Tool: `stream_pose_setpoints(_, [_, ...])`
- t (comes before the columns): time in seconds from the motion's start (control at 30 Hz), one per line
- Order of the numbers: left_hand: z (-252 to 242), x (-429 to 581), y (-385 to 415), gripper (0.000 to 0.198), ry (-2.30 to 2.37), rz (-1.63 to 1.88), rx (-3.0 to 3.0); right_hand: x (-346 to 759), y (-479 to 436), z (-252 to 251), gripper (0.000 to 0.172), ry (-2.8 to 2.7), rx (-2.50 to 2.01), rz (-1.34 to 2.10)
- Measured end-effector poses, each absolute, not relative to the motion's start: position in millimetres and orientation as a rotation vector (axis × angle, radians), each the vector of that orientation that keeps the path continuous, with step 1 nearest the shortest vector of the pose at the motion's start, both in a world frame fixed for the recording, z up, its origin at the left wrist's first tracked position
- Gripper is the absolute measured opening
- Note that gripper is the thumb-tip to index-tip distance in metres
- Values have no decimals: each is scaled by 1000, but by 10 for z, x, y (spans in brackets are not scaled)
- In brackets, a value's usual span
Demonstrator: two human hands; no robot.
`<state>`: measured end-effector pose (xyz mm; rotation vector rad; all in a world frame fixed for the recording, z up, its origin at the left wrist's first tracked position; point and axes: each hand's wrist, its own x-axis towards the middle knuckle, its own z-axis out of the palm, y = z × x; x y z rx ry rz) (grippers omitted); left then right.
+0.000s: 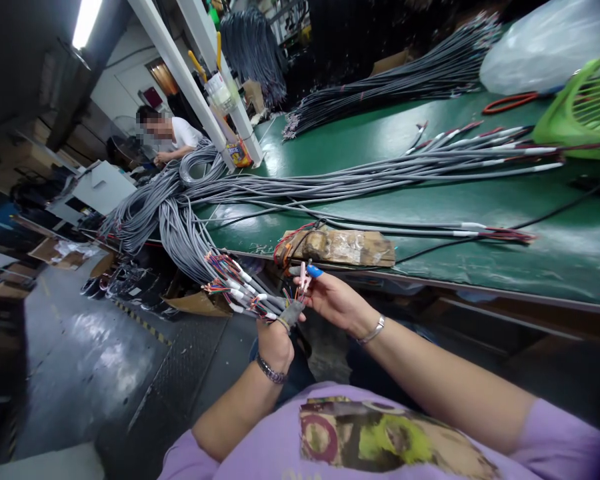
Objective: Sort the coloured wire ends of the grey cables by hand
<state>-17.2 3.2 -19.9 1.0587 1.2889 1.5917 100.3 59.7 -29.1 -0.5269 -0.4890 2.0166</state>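
My left hand point(276, 341) is closed around the end of a grey cable, close to the table's front edge. A dull grey covering point(291, 313) shows at its fingers; whether it is cable sheath or a finger wrap is unclear. Thin coloured wires point(289, 293) fan out from the cable there. My right hand point(337, 303), with a blue finger cover point(314, 271), pinches at those wire ends, where a small pale pink-white piece point(304, 279) shows. Beside my left hand hang several grey cables point(237, 283) with stripped, multicoloured ends and white sleeves.
A wooden block fixture point(347, 248) sits at the edge of the green table point(530, 273). Long grey cables point(330, 183) stretch across it. Further back lie black cables point(380, 93), orange-handled scissors point(510, 101) and a green basket point(587, 110). A co-worker point(180, 137) sits beyond the post.
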Motion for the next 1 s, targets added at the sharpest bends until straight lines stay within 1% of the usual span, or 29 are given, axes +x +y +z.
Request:
stream_pose_setpoints(0.07, [-200, -162, 49, 27, 1286, 1594, 1048, 982, 589, -298, 25, -534, -537, 1963])
stream_pose_setpoints(0.23, [-183, -128, 83, 25, 1274, 1603, 1026, 932, 581, -370, 43, -647, -605, 1816])
stream_pose_setpoints(0.43, [-151, -68, 111, 26, 1277, 1586, 1037, 912, 616, -378, 50, -620, -494, 1932])
stream_pose_setpoints(0.53, [-166, -66, 116, 26, 1292, 1580, 1040, 918, 634, -391, 54, -650, -480, 1934])
stream_pose_setpoints(0.73, [-192, -87, 108, 25, 1275, 1569, 1043, 929, 677, -453, 56, -692, -566, 1831])
stream_pose_setpoints(0.93, [-196, -76, 132, 24, 1278, 1573, 1019, 914, 681, -380, 54, -584, -454, 2026])
stream_pose_setpoints(1.0, [-200, -80, 133, 23, 1278, 1575, 1036, 907, 679, -344, 53, -550, -441, 2037])
